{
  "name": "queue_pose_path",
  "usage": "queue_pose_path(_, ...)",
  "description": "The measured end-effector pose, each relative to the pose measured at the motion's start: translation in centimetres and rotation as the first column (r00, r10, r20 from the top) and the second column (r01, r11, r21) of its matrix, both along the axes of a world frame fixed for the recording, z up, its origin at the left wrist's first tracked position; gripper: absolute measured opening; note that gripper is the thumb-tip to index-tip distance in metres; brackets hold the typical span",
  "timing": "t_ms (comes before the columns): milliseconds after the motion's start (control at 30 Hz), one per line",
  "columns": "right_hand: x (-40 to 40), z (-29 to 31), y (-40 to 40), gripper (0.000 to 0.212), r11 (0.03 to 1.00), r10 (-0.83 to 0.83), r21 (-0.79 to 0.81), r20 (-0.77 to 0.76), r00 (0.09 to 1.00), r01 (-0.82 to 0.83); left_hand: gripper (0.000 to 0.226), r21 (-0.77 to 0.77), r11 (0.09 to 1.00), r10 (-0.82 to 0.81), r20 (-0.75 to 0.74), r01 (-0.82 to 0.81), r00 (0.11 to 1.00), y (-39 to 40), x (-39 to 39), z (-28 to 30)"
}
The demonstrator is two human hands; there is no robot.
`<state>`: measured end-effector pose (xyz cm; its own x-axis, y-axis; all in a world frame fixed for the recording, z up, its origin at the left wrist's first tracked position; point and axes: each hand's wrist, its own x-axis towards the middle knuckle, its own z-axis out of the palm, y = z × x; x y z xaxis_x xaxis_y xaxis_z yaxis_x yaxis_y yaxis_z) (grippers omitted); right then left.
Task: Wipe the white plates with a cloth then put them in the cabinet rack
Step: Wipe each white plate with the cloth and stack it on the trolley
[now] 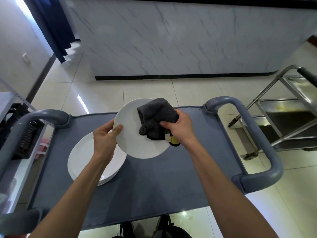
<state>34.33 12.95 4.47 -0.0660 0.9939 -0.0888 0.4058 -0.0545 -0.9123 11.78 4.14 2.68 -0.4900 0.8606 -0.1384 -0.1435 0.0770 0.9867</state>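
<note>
Plate [137, 134], round, glossy white, pinched at its rim by the left hand [105, 136]; right hand [180, 127] clutches a fuzzy grey cloth [157, 115] against it.

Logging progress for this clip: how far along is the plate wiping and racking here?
Nothing looks finished: no cabinet rack or racked plate is visible. In hand: the left hand holds one white plate by its rim above the cart, while the right hand presses a dark grey cloth onto it. Left: a stack of white plates waits on the cart, then all go in the rack.
</note>
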Motion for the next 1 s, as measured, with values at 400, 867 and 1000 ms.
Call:
queue_pose_path(400,-0.1,2.1,-1.6,0.034,0.948,-0.085,0.302,-0.059,0.995,0.099,0.032,-0.147,0.985,-0.064,0.156,0.087,0.986,1.1,0.3,0.7)
queue_pose_path(867,1.1,0.0,-3.2,0.035,0.710,0.022,0.696,0.131,0.991,-0.108,0.050,-0.483,0.730,-0.222,0.501,0.483,0.836,1.8,-0.3,1.6)
queue_pose_path(1000,1.9,-0.7,-2.9,0.054,0.704,0.104,0.675,0.212,0.972,-0.222,0.030,-0.377,0.830,-0.084,0.645,0.412,0.759,1.9,0.3,1.7)
